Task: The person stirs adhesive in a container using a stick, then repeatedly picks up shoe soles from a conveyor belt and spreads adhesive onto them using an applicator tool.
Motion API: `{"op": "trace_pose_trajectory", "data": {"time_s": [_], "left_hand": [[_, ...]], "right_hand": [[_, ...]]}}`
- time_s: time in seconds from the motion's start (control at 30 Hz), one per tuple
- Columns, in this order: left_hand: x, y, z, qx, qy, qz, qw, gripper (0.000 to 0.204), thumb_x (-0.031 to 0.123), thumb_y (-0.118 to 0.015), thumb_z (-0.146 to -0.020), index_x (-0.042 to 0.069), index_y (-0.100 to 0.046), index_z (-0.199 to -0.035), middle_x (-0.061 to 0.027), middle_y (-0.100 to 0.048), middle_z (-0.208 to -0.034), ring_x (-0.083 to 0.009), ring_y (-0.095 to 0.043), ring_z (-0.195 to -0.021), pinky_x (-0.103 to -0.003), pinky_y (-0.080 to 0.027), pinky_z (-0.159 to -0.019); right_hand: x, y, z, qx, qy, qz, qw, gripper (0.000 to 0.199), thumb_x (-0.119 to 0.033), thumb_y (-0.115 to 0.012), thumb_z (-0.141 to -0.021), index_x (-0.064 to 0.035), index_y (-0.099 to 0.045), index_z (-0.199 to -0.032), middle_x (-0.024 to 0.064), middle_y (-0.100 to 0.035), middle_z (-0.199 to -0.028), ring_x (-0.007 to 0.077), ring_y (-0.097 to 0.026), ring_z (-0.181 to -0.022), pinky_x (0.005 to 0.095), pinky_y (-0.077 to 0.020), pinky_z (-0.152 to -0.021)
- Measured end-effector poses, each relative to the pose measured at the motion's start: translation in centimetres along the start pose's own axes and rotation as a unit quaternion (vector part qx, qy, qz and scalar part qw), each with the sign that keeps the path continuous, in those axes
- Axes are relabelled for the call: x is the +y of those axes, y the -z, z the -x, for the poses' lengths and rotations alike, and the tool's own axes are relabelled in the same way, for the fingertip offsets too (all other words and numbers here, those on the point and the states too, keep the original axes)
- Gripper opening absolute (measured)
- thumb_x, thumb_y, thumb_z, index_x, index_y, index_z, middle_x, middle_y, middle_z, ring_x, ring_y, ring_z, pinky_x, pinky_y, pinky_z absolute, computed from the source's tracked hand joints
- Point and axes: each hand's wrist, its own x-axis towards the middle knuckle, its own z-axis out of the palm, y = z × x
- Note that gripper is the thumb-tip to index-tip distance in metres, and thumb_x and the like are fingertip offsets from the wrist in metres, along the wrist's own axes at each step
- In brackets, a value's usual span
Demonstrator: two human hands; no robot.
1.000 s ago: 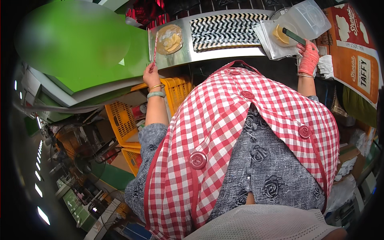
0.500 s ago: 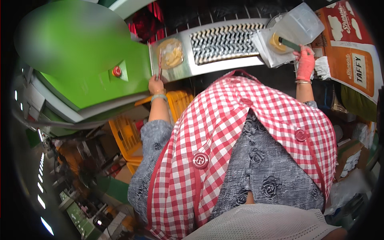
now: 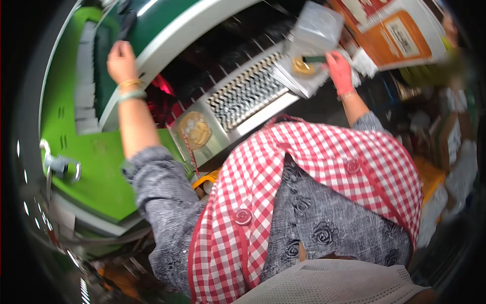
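Raised at the far left, my left hand (image 3: 121, 63) has its fingers drawn together at the lower end of a dark, limp-looking thing (image 3: 125, 23) over the green machine (image 3: 101, 172). Blur hides how it touches that thing. My right hand (image 3: 339, 73), in a pink glove, is closed round the dark green handle of a tool (image 3: 315, 59). The tool's far end reaches a yellowish-tan mass (image 3: 302, 66) on clear plastic. Close by stands a translucent plastic tub (image 3: 319, 25). A red-and-white striped stick (image 3: 190, 152) lies against a round dish (image 3: 195, 130) of yellowish pieces.
A metal ledge carries rows of zigzag-patterned strips (image 3: 248, 86). Curved white machine edging (image 3: 167, 45) arches over it on the left. Orange and white printed cardboard (image 3: 400, 38) is at the upper right. Part of a yellow crate (image 3: 206, 178) shows below the ledge.
My left hand has let go of the striped stick and moved up and left to the dark thing. The view has turned leftward. My right hand keeps the green-handled tool.
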Motion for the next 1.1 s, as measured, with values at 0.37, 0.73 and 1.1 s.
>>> {"op": "trace_pose_trajectory", "data": {"time_s": [0.37, 0.73, 1.1], "left_hand": [[-8.5, -5.1, -13.5, -0.255, 0.246, -0.087, 0.931, 0.077, 0.058, -0.056, -0.07, -0.008, -0.055, -0.108, -0.0232, -0.054, -0.112, -0.0325, -0.05, -0.105, -0.037, -0.038, -0.092], [4.1, 3.0, -3.6, -0.269, 0.316, 0.627, 0.659, 0.057, 0.028, -0.065, -0.077, -0.01, -0.043, -0.113, -0.0225, -0.049, -0.113, -0.0281, -0.051, -0.09, -0.037, -0.045, -0.085], [14.7, 4.4, 19.3, -0.281, 0.393, 0.749, 0.452, 0.042, 0.011, -0.051, -0.082, -0.005, -0.043, -0.12, -0.0229, -0.055, -0.107, -0.0369, -0.051, -0.106, -0.047, -0.043, -0.093]], "right_hand": [[-0.2, -2.0, 0.0, -0.038, -0.015, 0.097, 0.995, 0.034, -0.031, -0.052, -0.085, -0.0024, -0.058, -0.102, 0.0104, -0.065, -0.073, 0.0153, -0.065, -0.068, 0.0267, -0.0471, -0.066], [-1.5, -1.3, 1.0, -0.066, -0.012, 0.116, 0.991, 0.032, -0.032, -0.054, -0.085, -0.0039, -0.059, -0.101, 0.01, -0.065, -0.076, 0.0132, -0.064, -0.068, 0.0246, -0.0461, -0.063], [0.8, 0.4, -0.5, -0.093, 0.014, 0.034, 0.995, 0.03, -0.027, -0.061, -0.082, -0.0035, -0.062, -0.101, 0.0052, -0.065, -0.075, 0.0097, -0.063, -0.069, 0.0216, -0.0432, -0.055]]}}
